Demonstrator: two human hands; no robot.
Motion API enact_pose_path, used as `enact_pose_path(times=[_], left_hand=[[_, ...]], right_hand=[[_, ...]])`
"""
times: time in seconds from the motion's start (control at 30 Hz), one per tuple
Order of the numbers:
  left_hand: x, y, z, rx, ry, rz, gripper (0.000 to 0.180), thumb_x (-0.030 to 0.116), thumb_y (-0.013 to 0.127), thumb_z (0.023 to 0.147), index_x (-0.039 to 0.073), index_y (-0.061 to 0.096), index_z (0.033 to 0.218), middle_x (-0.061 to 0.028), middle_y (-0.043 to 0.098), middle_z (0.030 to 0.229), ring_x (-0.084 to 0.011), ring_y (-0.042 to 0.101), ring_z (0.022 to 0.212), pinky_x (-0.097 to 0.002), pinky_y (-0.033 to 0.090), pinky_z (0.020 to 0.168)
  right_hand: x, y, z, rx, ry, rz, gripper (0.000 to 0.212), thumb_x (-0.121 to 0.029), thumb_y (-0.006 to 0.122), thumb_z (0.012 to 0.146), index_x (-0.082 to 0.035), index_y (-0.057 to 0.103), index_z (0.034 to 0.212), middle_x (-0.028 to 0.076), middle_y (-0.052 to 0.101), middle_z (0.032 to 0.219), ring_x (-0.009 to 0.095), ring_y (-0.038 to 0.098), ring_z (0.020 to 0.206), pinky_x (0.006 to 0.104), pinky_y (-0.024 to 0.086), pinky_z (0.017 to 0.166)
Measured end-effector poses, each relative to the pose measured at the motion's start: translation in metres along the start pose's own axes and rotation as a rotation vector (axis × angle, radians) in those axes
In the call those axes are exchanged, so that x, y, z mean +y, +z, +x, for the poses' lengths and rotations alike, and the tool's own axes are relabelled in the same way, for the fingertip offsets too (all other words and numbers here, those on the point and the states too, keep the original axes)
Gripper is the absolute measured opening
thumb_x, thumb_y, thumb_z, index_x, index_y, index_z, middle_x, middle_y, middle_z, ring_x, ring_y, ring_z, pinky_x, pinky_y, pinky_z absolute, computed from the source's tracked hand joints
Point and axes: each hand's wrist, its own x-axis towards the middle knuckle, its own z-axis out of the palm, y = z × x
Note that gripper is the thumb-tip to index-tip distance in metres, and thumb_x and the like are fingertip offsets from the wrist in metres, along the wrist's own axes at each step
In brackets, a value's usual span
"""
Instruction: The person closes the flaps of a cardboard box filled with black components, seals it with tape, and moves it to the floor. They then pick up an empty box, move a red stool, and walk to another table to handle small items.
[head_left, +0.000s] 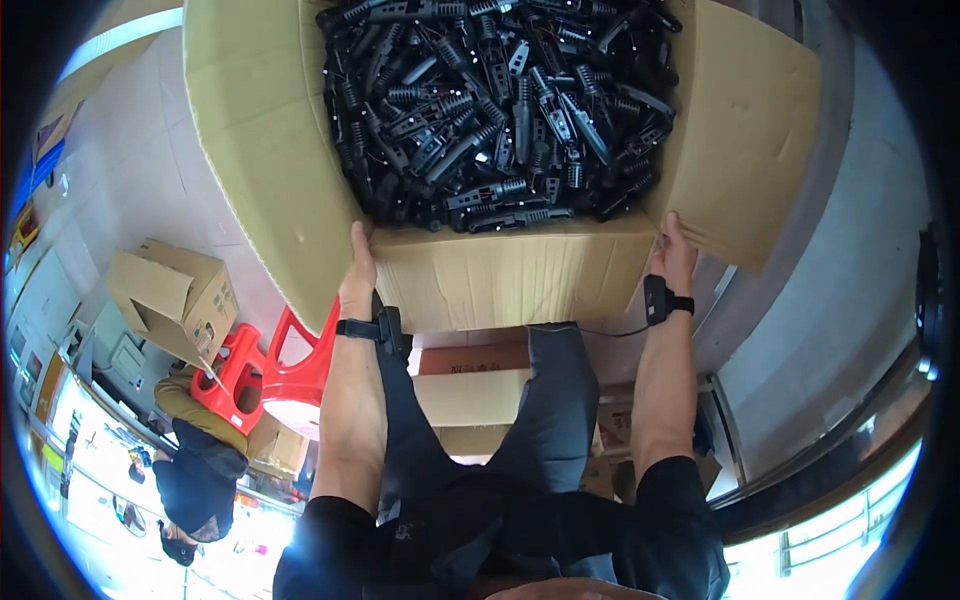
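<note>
A large open cardboard box (510,280) stands in front of me, its flaps folded outward. Heaped inside are many small black plastic parts (500,120) with ribbed, spring-like ends. My left hand (359,268) grips the near left corner of the box, thumb up along the edge and the other fingers mostly hidden by cardboard. At the near right corner, my right hand (677,252) holds on in the same way, its thumb against the rim. Each wrist wears a black strapped device, and a thin cable runs from the right one.
Red plastic stools (238,380) stand at the left, near a smaller open cardboard box (172,298). Another person (200,480) sits at a brightly lit workbench at lower left. More cartons (470,395) lie below, between my legs. A pale wall (830,260) runs along the right.
</note>
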Motion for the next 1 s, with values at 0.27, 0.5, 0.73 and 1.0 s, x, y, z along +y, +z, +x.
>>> enact_pose_path(times=[0.27, 0.5, 0.73, 1.0], left_hand=[[0.0, 0.004, 0.035, 0.105, 0.075, 0.065, 0.049, 0.042, 0.043, 0.1, 0.001, 0.062, 0.117, -0.0208, 0.067, 0.109, -0.0378, 0.061, 0.103, -0.0442, 0.044, 0.094], [0.001, -0.003, 0.022, 0.147, -0.015, 0.003, 0.049, 0.041, 0.046, 0.099, -0.003, 0.064, 0.111, -0.0182, 0.069, 0.1, -0.0356, 0.063, 0.095, -0.0432, 0.046, 0.089], [-0.004, -0.004, 0.018, 0.113, -0.097, -0.143, 0.05, 0.042, 0.049, 0.098, -0.003, 0.066, 0.107, -0.0196, 0.069, 0.099, -0.0359, 0.063, 0.096, -0.0429, 0.046, 0.09], [0.013, -0.003, 0.018, 0.086, -0.08, -0.195, 0.044, 0.037, 0.051, 0.099, -0.004, 0.066, 0.103, -0.0167, 0.069, 0.093, -0.0308, 0.064, 0.088, -0.0398, 0.047, 0.084]], right_hand=[[-0.002, 0.013, -0.013, 0.039, -0.072, 0.095, 0.031, -0.016, 0.073, 0.086, -0.003, 0.062, 0.112, 0.001, 0.063, 0.104, 0.007, 0.056, 0.074, 0.0215, 0.04, 0.049], [-0.002, 0.021, 0.005, 0.097, 0.028, 0.019, 0.031, -0.018, 0.072, 0.088, -0.005, 0.06, 0.114, 0.001, 0.063, 0.104, 0.011, 0.059, 0.079, 0.0234, 0.046, 0.064], [0.022, 0.007, -0.048, 0.232, -0.118, -0.232, 0.011, -0.016, 0.063, 0.093, -0.008, 0.066, 0.1, 0.001, 0.066, 0.099, 0.013, 0.062, 0.086, 0.0264, 0.047, 0.07], [-0.045, 0.291, -0.068, -0.492, -1.196, -1.219, 0.059, -0.041, 0.064, 0.085, -0.011, 0.052, 0.135, 0.015, 0.041, 0.147, 0.034, 0.034, 0.137, 0.0549, 0.022, 0.111]])
